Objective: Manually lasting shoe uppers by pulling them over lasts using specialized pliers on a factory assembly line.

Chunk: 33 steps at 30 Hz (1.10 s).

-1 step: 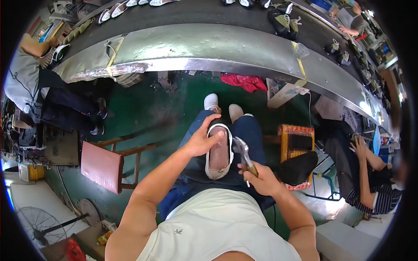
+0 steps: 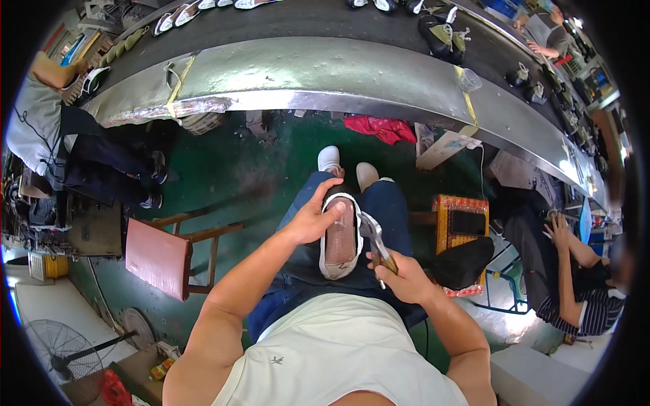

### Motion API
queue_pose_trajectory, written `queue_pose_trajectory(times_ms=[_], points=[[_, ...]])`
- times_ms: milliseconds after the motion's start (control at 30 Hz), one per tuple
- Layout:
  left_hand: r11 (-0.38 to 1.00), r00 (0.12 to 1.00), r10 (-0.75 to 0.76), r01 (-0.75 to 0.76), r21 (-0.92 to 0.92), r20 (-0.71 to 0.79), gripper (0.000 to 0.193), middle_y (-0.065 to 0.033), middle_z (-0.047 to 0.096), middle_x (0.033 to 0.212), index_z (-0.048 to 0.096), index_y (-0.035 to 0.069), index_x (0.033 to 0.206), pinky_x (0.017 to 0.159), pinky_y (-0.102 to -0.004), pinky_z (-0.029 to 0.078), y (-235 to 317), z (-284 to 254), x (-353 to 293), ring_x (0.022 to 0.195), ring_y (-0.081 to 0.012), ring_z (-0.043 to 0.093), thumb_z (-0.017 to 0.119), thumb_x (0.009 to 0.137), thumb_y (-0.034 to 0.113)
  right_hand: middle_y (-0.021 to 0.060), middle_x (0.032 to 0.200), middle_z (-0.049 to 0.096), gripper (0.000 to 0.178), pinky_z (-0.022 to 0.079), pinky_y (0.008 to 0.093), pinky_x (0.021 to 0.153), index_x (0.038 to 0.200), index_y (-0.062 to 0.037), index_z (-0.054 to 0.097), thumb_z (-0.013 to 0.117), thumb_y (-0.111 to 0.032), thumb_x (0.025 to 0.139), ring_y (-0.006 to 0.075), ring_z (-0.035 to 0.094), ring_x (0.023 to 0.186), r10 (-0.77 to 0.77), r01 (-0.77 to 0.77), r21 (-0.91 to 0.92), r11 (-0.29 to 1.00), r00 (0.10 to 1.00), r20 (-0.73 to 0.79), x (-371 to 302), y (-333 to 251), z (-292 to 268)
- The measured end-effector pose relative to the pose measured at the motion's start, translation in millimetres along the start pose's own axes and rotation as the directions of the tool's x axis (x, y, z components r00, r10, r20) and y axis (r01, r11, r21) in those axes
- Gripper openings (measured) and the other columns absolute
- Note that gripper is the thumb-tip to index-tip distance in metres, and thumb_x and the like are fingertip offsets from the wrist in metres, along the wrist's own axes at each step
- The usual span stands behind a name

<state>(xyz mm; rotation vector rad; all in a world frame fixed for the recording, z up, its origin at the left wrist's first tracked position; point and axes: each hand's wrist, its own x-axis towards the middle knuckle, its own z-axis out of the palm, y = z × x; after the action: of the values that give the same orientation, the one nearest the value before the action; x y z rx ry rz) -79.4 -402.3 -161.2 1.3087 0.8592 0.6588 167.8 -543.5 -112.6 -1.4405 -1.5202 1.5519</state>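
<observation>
A shoe upper (image 2: pixel 339 269) on a last lies bottom up over my lap. Its pale edge is folded around a brownish insole (image 2: pixel 340 242). My left hand (image 2: pixel 315 220) grips the shoe at its far left side, with the thumb pressed on the insole and the fingers around the edge. In my right hand (image 2: pixel 403 276) are lasting pincers (image 2: pixel 373 231), held by the handles. The metal head of the pincers is at the shoe's right edge; whether the jaws pinch the material I cannot tell.
A metal-edged conveyor (image 2: pixel 291 71) carrying several shoes crosses ahead. To my left is a pink-seated stool (image 2: pixel 157 258); to my right, a small stand (image 2: pixel 460 210) holds a phone (image 2: pixel 468 222) and a black item (image 2: pixel 464 262). Co-workers sit or stand on both sides. A fan (image 2: pixel 64 358) stands lower left.
The pincers and my right hand have shifted slightly left, and the pincers' head has turned closer against the shoe's right edge. My left hand and the shoe stay in place.
</observation>
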Motion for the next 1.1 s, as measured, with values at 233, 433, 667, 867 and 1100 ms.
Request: queue_pose_trajectory(times_ms=[233,433,667,867,1100], points=[[0.964,0.982,0.183,-0.17,0.204,-0.047,0.055,-0.0089,0.056,0.126,0.031,0.014,0.153,0.108,-0.0331,0.038,-25,-19,-11,0.121,-0.0184,0.051,0.053,0.106,0.032,0.0053,0.093,0.065,0.025,0.051,0.0292,0.07,0.12,0.0005,0.06,0.058,-0.016,0.101,0.0123,0.058,0.075,0.093,-0.142,0.253,0.957,0.976,0.197,48,-16,2],[0.969,0.989,0.072,-0.039,0.243,-0.129,0.052,-0.0158,0.055,0.134,0.043,0.008,0.146,0.109,-0.0372,0.04,-13,-27,-11,0.127,-0.0282,0.054,0.061,0.101,0.026,0.0064,0.093,0.065,0.023,0.055,0.033,0.069,0.114,0.0004,0.059,0.059,-0.02,0.102,0.0131,0.064,0.08,0.282,-0.394,0.311,0.865,0.894,0.35,84,-38,-10],[0.994,0.965,0.079,-0.056,0.098,-0.249,0.05,-0.0126,0.055,0.135,0.048,0.008,0.143,0.109,-0.0357,0.041,-47,-39,-7,0.126,-0.0247,0.053,0.066,0.098,0.02,0.0273,0.099,0.065,0.024,0.052,0.0494,0.076,0.107,0.002,0.056,0.058,-0.021,0.1,0.0441,0.065,0.091,-0.055,0.105,-0.459,0.882,0.991,0.121,108,-12,4],[0.989,0.965,0.109,-0.082,0.12,-0.24,0.051,-0.0055,0.057,0.126,0.046,0.009,0.145,0.104,-0.0312,0.041,-43,-33,-10,0.116,-0.0148,0.052,0.065,0.1,0.019,0.0289,0.102,0.064,0.021,0.05,0.0524,0.08,0.105,0.004,0.054,0.059,-0.015,0.097,0.0473,0.064,0.093,-0.081,0.108,-0.536,0.837,0.994,0.074,97,-21,3],[0.973,0.923,-0.205,0.155,-0.171,-0.327,0.045,-0.0047,0.061,0.117,0.052,0.007,0.141,0.098,-0.0288,0.045,-14,-25,1,0.11,-0.0123,0.055,0.065,0.098,0.016,0.0273,0.098,0.064,0.018,0.049,0.0544,0.08,0.103,0.0039,0.053,0.06,-0.01,0.094,0.0471,0.064,0.093,-0.05,0.098,-0.548,0.831,0.993,0.103,95,-40,-8]])
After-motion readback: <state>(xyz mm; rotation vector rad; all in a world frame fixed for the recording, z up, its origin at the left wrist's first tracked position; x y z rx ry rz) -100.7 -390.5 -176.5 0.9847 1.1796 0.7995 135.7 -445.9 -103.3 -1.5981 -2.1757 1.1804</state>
